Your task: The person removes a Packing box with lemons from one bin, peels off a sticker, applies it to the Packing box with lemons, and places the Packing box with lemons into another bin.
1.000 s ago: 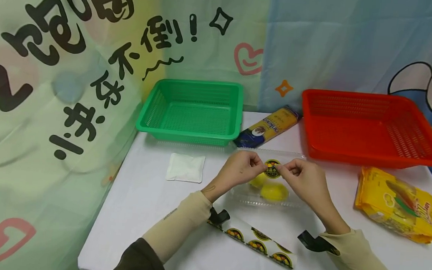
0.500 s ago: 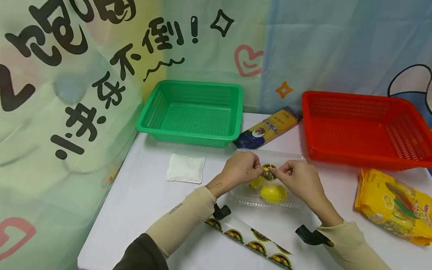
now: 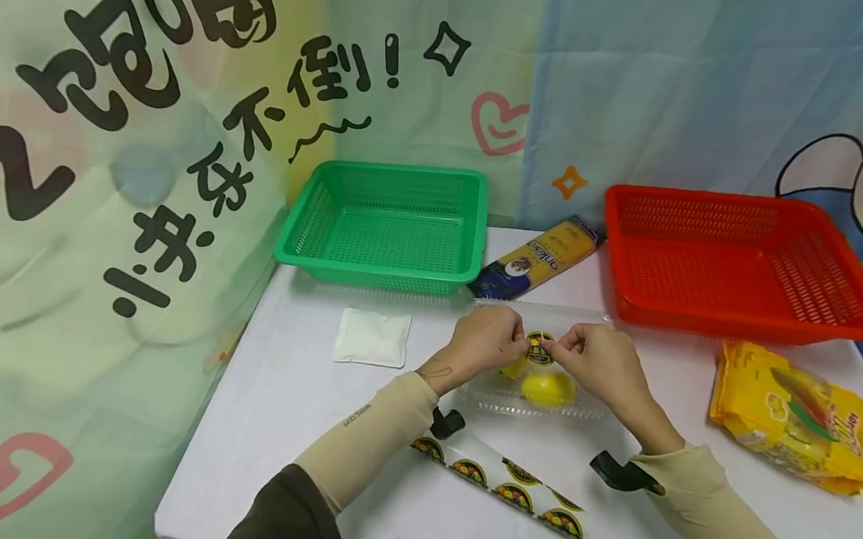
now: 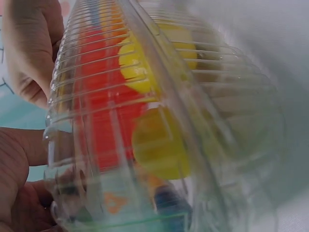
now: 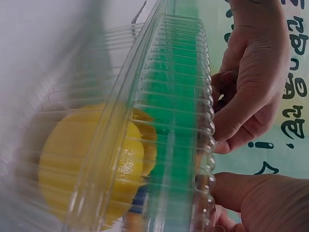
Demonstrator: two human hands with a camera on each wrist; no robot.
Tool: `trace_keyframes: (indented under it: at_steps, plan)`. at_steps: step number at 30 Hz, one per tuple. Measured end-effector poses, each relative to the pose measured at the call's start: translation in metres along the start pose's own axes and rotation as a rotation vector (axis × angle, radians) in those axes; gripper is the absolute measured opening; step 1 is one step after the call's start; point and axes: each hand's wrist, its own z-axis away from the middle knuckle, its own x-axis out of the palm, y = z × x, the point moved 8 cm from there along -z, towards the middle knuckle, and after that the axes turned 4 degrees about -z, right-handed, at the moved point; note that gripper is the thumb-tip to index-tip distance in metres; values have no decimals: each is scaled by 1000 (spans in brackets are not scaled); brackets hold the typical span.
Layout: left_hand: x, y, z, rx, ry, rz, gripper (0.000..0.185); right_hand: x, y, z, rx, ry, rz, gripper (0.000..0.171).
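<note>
A round black-and-yellow fruit sticker (image 3: 539,349) is held flat over the lid of a clear plastic clamshell box (image 3: 486,397). My left hand (image 3: 485,338) pinches its left edge, and my right hand (image 3: 605,361) has thumb and forefinger at its right edge. Through the plastic show yellow lemons (image 3: 547,389); the wrist views give the same box from the side, with a lemon (image 4: 161,145) in the left one and a lemon (image 5: 87,162) in the right one. Both hands' fingertips are right at the lid's top. Fingers partly cover the sticker's sides.
In front lies a sticker strip (image 3: 493,467) with several round labels. A white packet (image 3: 372,337) is left of the box, a yellow snack bag (image 3: 793,416) right. Behind stand a green basket (image 3: 378,276) and a red basket (image 3: 743,320), with a blue-and-yellow pack (image 3: 537,258) between.
Both hands have come slightly down and toward me, carrying the sticker lower and a little left over the lid. The box and other items stay put while the view shifts slightly.
</note>
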Motion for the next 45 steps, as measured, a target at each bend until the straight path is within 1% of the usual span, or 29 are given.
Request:
trace_keyframes:
  at_steps: [4,11,18,27,35,38,40,42,44,45]
  plan:
    - [2,1,0,-4,-7,-28,21,2,1,0,-11,4,16,27]
    - [1,2,0,-6,0,-46,22,2,-4,-1,-42,20,46,26]
    - [-1,3,1,-3,4,-71,23,2,-3,-2,-30,27,80,28]
    - [0,4,0,-17,-9,-78,22,-4,-3,1,-44,56,101,30]
    - [3,2,1,-5,0,-104,24,-5,0,3,-77,83,107,29]
    - [2,3,1,-3,-1,-110,24,-6,0,4,-71,87,115,30]
    - [1,3,2,3,11,-106,24,-6,0,5,-63,98,128,29]
    - [-2,3,4,25,46,-107,21,-7,-3,7,-76,117,134,25]
    - [-5,5,7,75,100,-118,17,-7,-9,10,-138,148,140,17]
    - [-6,8,8,118,129,-145,14,-6,-13,12,-186,164,142,13]
